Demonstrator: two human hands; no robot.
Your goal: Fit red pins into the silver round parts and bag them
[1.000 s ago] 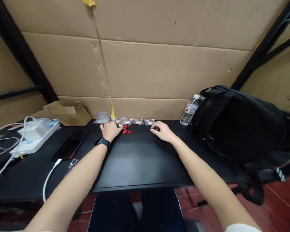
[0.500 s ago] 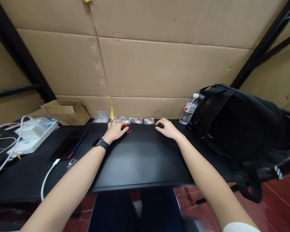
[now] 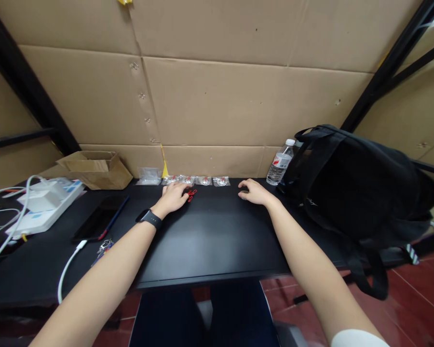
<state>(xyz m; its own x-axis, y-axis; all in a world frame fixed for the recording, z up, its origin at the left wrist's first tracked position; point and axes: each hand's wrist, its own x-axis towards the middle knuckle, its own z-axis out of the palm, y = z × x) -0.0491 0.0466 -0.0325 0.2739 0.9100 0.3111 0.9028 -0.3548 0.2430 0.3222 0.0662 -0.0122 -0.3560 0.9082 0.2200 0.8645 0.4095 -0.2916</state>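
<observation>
My left hand [image 3: 174,196], with a dark watch [image 3: 150,218] on the wrist, rests low over the back of the black table. Its thumb and forefinger are apart. A small bunch of red cords [image 3: 192,194] lies just beyond the thumb tip, too small to make out fully. Behind the fingers, several small clear packets [image 3: 221,181] with shiny, red-marked contents form a row along the cardboard wall, some partly hidden by the hand. My right hand [image 3: 256,193] hovers or rests right of the row, fingers loosely curved and apart, with nothing visible in them.
A water bottle [image 3: 280,163] and a large black backpack [image 3: 361,202] stand on the right. To the left are a brown paper bag [image 3: 103,173], clear plastic bags [image 3: 149,176], a phone [image 3: 97,219] with a pen [image 3: 114,218], keys [image 3: 103,249] and a power strip [image 3: 45,207] with white cables.
My right hand has shifted slightly right, away from the row of packets. The red cords now show more clearly beside my left thumb. The view has moved a little.
</observation>
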